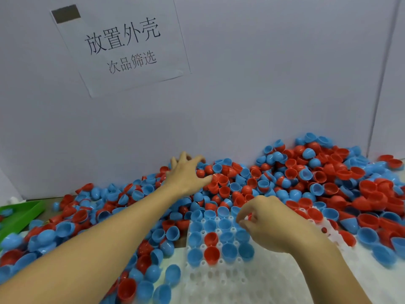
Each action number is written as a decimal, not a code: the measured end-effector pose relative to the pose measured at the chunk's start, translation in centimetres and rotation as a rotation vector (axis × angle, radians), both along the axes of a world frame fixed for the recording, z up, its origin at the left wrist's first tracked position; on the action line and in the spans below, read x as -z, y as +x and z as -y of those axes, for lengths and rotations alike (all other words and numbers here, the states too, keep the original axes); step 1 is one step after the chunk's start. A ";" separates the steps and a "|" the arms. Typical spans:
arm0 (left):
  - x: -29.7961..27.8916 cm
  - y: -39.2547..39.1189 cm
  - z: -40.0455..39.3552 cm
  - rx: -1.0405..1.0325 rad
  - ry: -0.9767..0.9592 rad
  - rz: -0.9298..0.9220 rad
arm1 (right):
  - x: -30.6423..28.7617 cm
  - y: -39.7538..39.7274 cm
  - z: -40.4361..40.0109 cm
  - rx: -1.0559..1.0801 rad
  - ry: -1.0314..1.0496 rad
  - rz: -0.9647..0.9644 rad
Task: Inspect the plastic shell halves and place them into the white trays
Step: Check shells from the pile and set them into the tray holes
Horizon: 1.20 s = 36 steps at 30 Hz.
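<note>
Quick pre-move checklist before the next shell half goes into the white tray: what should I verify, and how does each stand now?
1. Free sockets in the white tray: ok, near rows bare.
2. Right hand holds a shell: cannot tell; fingers curled over something red.
3. Left hand on the shell pile: ok, fingers spread.
4. Seated shells open side up: ok.
5. Defects: cannot tell.

Factory sorting station: printed sign [122,47], bulk shell halves [306,178].
</note>
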State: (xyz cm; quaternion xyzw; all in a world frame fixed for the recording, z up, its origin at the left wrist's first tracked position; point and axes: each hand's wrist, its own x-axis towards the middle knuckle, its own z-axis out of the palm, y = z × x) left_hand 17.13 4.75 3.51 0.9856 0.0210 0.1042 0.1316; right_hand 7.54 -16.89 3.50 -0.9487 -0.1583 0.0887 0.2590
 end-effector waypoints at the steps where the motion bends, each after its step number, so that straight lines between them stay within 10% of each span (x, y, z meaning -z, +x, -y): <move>1: 0.4 0.8 1.4 0.033 0.041 -0.044 | 0.0 0.0 0.0 0.000 0.009 0.001; 6: 2.4 4.1 6.1 -0.112 0.043 -0.403 | 0.1 0.0 0.2 0.000 0.032 -0.010; 36: -1.8 5.9 -3.1 -0.351 -0.762 0.182 | 0.4 0.4 0.3 -0.035 0.129 -0.002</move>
